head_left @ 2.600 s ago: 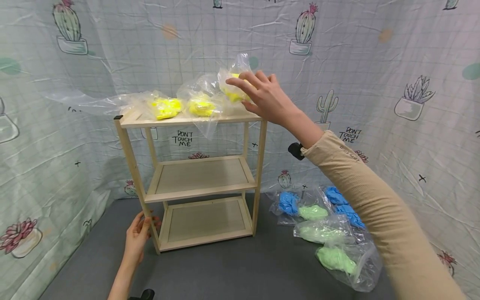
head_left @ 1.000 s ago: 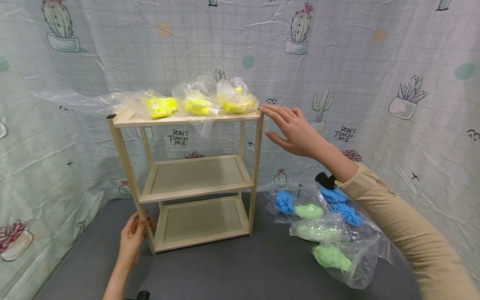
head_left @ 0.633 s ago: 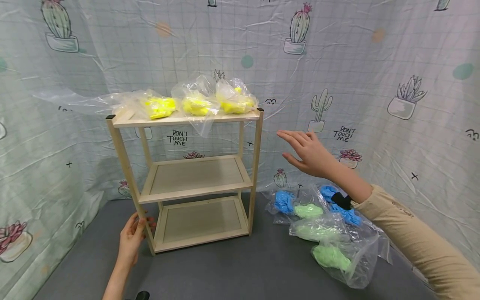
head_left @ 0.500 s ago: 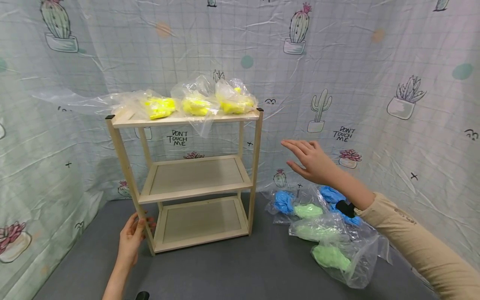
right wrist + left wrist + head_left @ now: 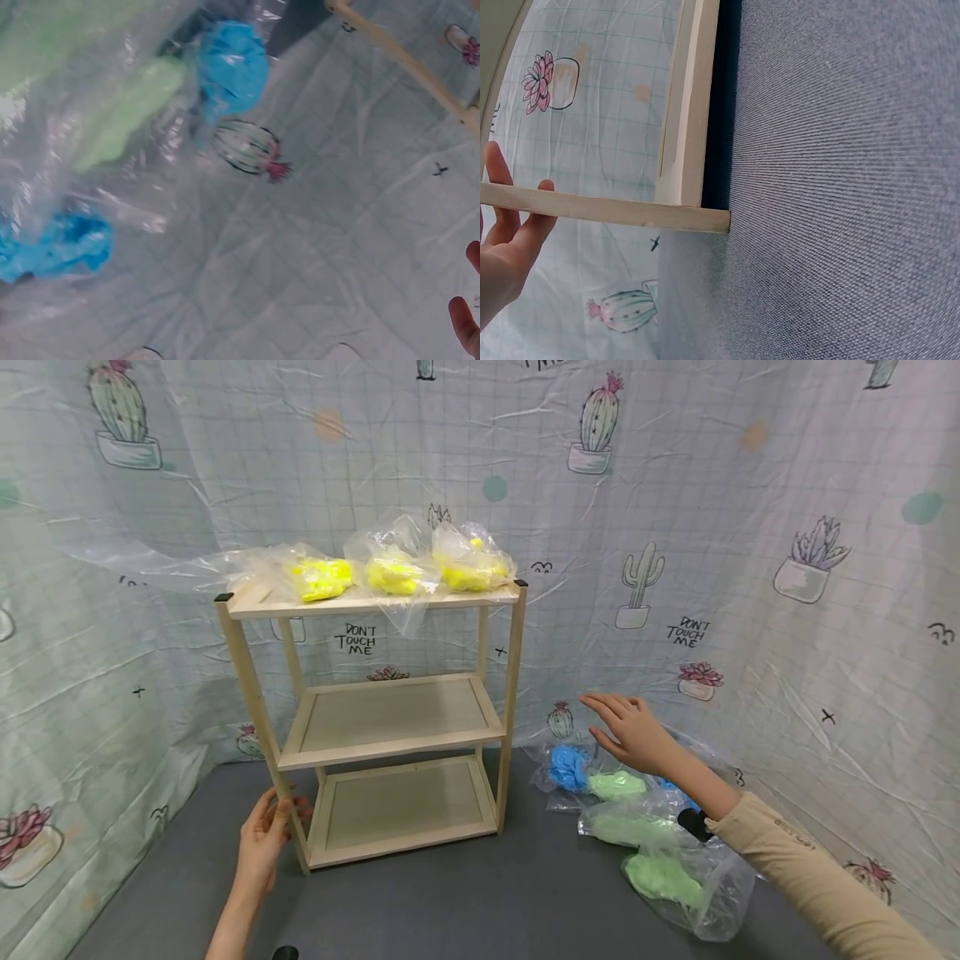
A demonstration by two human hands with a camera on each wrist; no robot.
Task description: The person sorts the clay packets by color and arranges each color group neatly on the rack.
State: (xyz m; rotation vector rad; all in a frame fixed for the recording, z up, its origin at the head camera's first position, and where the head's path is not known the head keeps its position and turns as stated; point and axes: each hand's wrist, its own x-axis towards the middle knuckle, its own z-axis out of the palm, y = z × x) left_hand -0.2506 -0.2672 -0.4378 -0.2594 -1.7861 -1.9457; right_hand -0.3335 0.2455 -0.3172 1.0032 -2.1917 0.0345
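My left hand grips the front left post of a light wooden three-tier shelf rack, low down near its foot. In the left wrist view, fingers reach behind that post. Three clear plastic bags with crumpled yellow contents lie side by side on the top tier. My right hand holds nothing, hovering with fingers extended over clear bags with light green and blue crumpled contents. Two of its fingertips show at the right wrist view's edge.
The bags spread over the dark grey table right of the rack, overlapping each other. Behind and at both sides hangs a cactus-print curtain. One bag's loose plastic sticks out left of the top tier.
My right hand has let go of the right-hand yellow bag on the top tier and moved down and right, over the bags on the table. My left hand stays on the post.
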